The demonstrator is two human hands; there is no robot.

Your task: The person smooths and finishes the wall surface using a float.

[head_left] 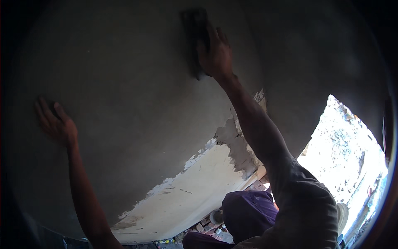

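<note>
My right hand (217, 56) is closed around a dark plastering float (193, 35), whose face lies against the grey plastered wall (124, 99) high up. The float looks slightly blurred, and its grip is hidden by my fingers. My left hand (58, 126) rests with spread fingers on the same wall, lower and far to the left, holding nothing. Below the grey coat runs a pale, smoother band (199, 182) with a ragged upper edge. A rough patch of darker mortar (238, 149) sits at its right end, near the corner.
To the right, a second dark wall (306, 66) meets this one at a corner. Beyond it is a brightly lit opening (344, 141) with rubble outside. Near my purple-clothed knees (248, 211) are a small round container (216, 216) and loose bricks (206, 226) on the ground.
</note>
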